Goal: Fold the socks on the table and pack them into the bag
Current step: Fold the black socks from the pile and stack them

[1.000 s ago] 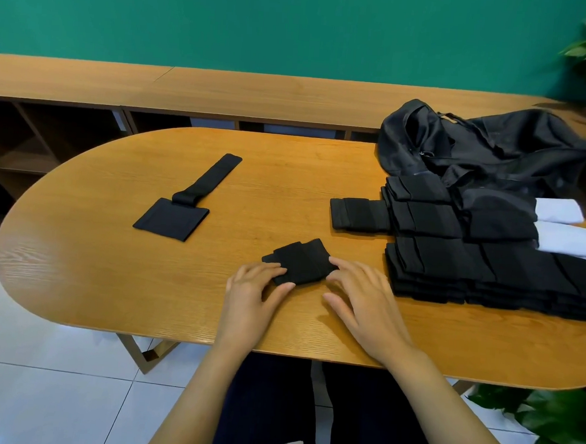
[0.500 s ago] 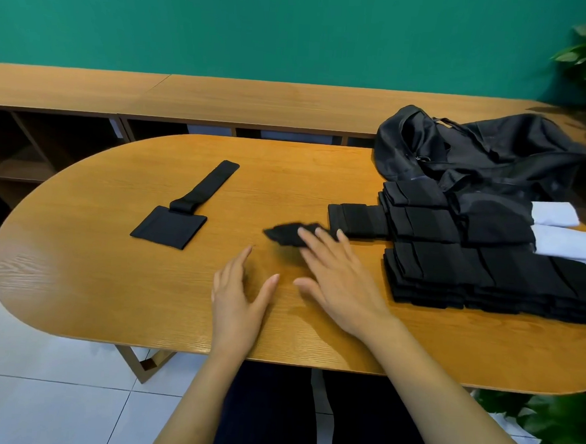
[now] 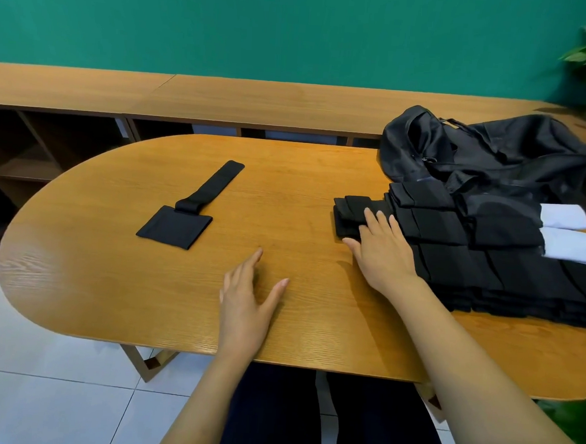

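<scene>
- In the head view my right hand (image 3: pixel 382 251) lay flat, fingers straight, resting on the folded sock (image 3: pixel 348 220), pressing rather than gripping it.
- That sock sat at the left end of the rows of folded socks (image 3: pixel 494 268) on the right side of the bench (image 3: pixel 92 278), touching them.
- My left hand (image 3: pixel 249 301) was released, palm down on bare wood near the front edge, holding nothing.
- One unfolded sock (image 3: pixel 181 227) lay on the bench's left part, well apart from both hands.
- The bag (image 3: pixel 477 154) slumped behind the rows, against them, with two white socks (image 3: pixel 566 218) at the far right.
- I judged the socks light, soft and limp: a bundle would spring open if lifted by one edge, so I would pinch across the whole fold, thumb under, fingers on top.
- The bag looked thin and slick; its mouth would need holding open.
- I could read no brand, label or writing anywhere.
</scene>
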